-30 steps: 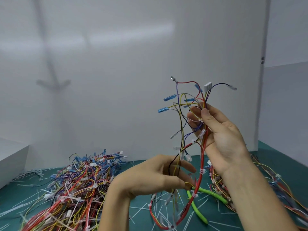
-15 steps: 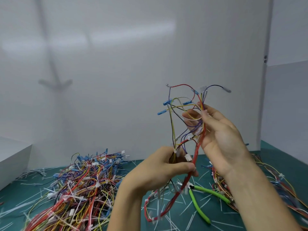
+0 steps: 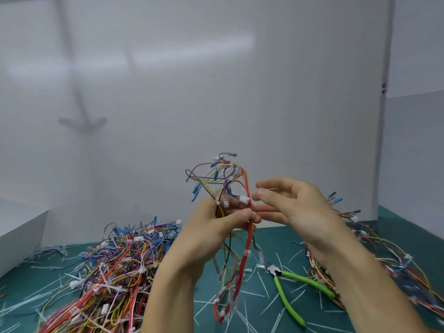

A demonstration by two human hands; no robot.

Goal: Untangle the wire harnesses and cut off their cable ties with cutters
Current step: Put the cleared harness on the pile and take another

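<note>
My left hand (image 3: 213, 227) grips a wire harness (image 3: 243, 258) in mid-air, thumb and fingers curled round its bundle of red, yellow and blue wires. The upper ends with blue and white connectors fan out above the hand, and the red loop with white cable ties hangs down to the mat. Just right of the harness, my right hand (image 3: 298, 207) has its fingers spread and relaxed and holds nothing. Green-handled cutters (image 3: 290, 288) lie on the mat below my right forearm.
A big heap of tangled harnesses (image 3: 113, 267) covers the green mat (image 3: 259, 308) at the left. A second pile (image 3: 374, 260) lies at the right, partly behind my right arm. Cut white cable ties are strewn over the mat. White walls stand behind, a white box (image 3: 19, 234) at far left.
My right hand has let go of the harness top and opened beside it. My left hand has risen along the bundle and now holds it alone; the wire ends have dropped lower.
</note>
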